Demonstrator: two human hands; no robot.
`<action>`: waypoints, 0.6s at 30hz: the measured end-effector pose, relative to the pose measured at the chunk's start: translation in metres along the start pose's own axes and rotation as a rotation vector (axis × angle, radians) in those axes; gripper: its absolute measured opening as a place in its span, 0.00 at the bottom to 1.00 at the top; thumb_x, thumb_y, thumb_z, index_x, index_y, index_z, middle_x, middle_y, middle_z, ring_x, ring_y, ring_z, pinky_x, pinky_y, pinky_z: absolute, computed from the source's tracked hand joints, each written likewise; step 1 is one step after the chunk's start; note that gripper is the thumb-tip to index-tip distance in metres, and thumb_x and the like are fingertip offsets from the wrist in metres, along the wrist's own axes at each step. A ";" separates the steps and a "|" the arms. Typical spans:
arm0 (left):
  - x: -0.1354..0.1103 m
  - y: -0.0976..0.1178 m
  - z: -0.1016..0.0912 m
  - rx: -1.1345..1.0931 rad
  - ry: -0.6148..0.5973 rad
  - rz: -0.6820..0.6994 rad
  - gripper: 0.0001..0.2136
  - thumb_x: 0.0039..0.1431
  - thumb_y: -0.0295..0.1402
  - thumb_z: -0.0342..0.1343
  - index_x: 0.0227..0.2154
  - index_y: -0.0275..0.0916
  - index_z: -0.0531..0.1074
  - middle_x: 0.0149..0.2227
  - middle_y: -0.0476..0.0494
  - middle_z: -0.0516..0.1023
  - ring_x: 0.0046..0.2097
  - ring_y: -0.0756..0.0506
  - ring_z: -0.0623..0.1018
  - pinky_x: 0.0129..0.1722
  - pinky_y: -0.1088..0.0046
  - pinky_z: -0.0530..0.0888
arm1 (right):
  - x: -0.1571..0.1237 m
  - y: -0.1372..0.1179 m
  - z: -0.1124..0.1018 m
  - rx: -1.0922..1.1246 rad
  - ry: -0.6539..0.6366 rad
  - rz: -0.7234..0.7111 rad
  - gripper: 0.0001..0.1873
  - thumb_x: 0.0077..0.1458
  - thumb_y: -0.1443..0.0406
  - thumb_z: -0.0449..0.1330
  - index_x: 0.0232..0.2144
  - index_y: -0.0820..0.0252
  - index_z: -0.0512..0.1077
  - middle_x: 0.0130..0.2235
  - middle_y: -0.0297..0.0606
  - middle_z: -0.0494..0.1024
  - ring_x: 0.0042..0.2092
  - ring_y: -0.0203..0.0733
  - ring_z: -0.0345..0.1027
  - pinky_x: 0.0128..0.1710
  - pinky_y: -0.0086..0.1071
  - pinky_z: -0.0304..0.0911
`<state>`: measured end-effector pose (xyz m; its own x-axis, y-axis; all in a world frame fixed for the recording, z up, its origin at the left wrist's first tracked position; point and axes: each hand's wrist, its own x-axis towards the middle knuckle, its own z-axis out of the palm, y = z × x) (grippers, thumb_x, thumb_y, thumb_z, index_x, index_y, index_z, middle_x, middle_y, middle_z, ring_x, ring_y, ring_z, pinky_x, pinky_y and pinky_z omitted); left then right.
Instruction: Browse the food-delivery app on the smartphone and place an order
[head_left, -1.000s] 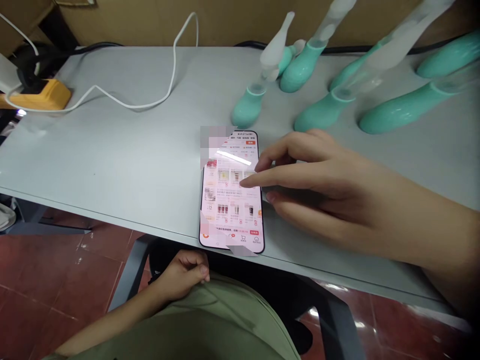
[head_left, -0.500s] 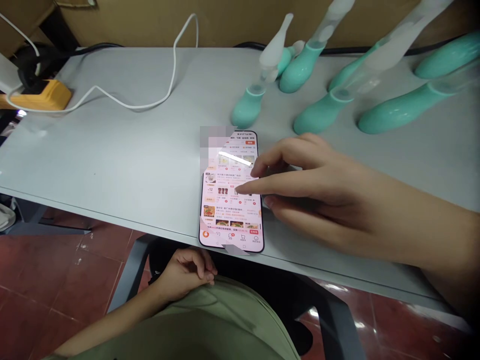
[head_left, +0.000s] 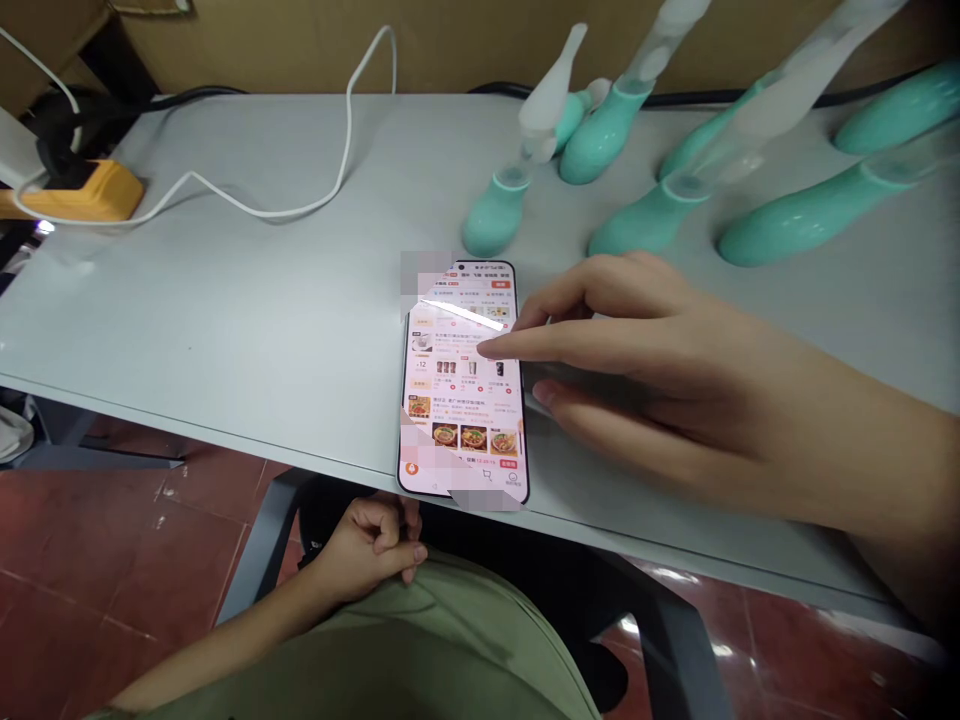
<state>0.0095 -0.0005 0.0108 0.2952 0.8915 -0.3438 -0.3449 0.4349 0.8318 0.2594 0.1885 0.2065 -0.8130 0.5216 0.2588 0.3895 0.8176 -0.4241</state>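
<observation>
A smartphone (head_left: pixel 491 400) lies screen up on the grey bench (head_left: pixel 262 310), its lower end at the near edge; blurred patches hide its upper left corner and part of its bottom. The lit screen shows rows of food and drink pictures with a bright strip of reflected light near the top. The right hand (head_left: pixel 660 370) reaches in from the right, its grip released, index finger (head_left: pixel 517 342) stretched over the screen; whether the tip touches the glass I cannot tell. The left hand (head_left: pixel 375 545) rests below the bench edge by the green garment (head_left: pixel 360 650), its fingers loosely curled; whether its grip is clenched on something I cannot tell. Just beyond the smartphone stands a teal squeeze bulb (head_left: pixel 493 218) with a white nozzle (head_left: pixel 551 90), and more teal bulbs (head_left: pixel 637 225) stand to the right. At far left, a white cable (head_left: pixel 270 212) runs past a yellow power strip (head_left: pixel 112 190).
</observation>
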 end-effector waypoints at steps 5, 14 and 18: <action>0.001 0.004 0.001 0.099 0.010 0.021 0.38 0.56 0.36 0.72 0.16 0.37 0.40 0.35 0.43 0.71 0.28 0.56 0.71 0.26 0.78 0.64 | -0.001 0.001 0.000 0.007 0.013 0.009 0.20 0.66 0.67 0.56 0.57 0.47 0.76 0.50 0.44 0.76 0.49 0.52 0.71 0.52 0.55 0.70; 0.000 0.000 -0.004 0.225 -0.053 0.160 0.33 0.59 0.28 0.63 0.18 0.40 0.38 0.31 0.42 0.72 0.31 0.51 0.66 0.32 0.68 0.60 | 0.000 -0.002 -0.003 -0.010 0.093 0.053 0.18 0.67 0.68 0.55 0.55 0.49 0.77 0.48 0.42 0.76 0.48 0.49 0.71 0.55 0.53 0.67; 0.000 0.002 -0.005 0.237 -0.066 0.227 0.32 0.58 0.28 0.63 0.18 0.41 0.40 0.27 0.43 0.73 0.29 0.50 0.65 0.31 0.68 0.60 | 0.001 -0.001 -0.004 -0.023 0.120 0.061 0.17 0.67 0.67 0.57 0.55 0.50 0.77 0.47 0.42 0.77 0.45 0.49 0.72 0.53 0.54 0.67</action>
<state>0.0039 0.0007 0.0105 0.2943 0.9487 -0.1158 -0.1935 0.1778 0.9648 0.2600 0.1891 0.2102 -0.7305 0.5948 0.3355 0.4476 0.7882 -0.4224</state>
